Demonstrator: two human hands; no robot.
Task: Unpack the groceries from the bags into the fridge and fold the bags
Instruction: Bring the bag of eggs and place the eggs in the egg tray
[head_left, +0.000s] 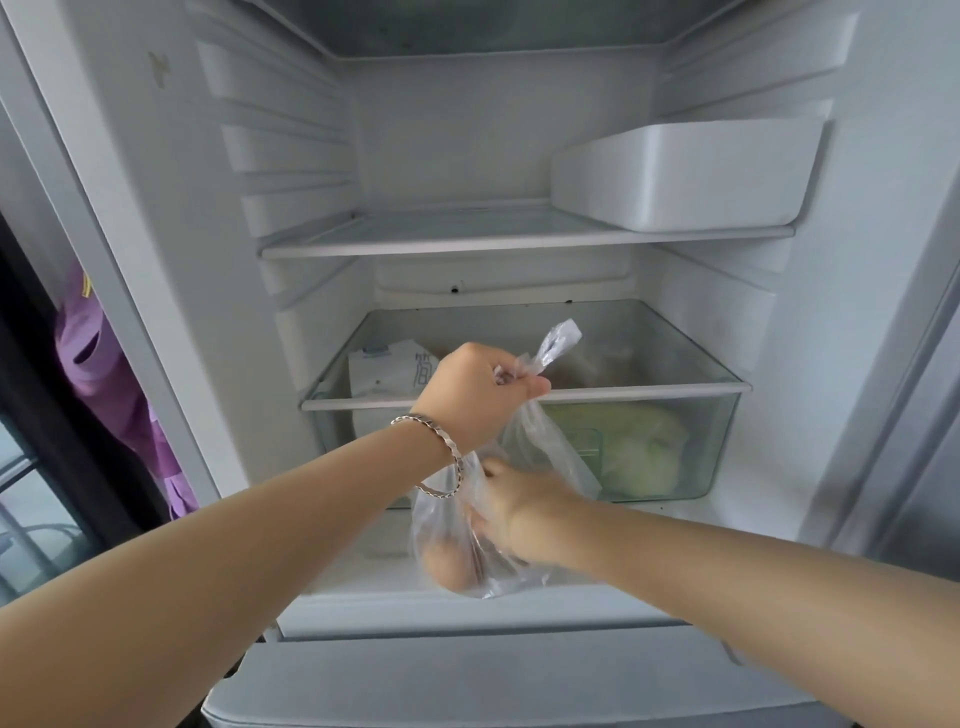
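The left hand was raised in front of the open fridge, its fingers clenched round the gathered neck of a clear plastic bag. The twisted top of the bag stuck up past the thumb, and the rest hung straight down below the fist. Two brownish eggs lay in the bottom of the bag, which sagged just above the fridge's lowest ledge, in front of the crisper drawer.

The right hand was at the bag's side, below the left wrist and just above the eggs. Its fingers disappeared behind the plastic film, so whether they were gripping anything, or were inside the bag or only against it, could not be told. A silver bracelet circled the left wrist.

Inside the drawer sat a pale green cabbage on the right and a white carton on the left. Above it, a glass shelf carried a white tray pushed to the right wall. A purple cloth hung outside the fridge on the left.
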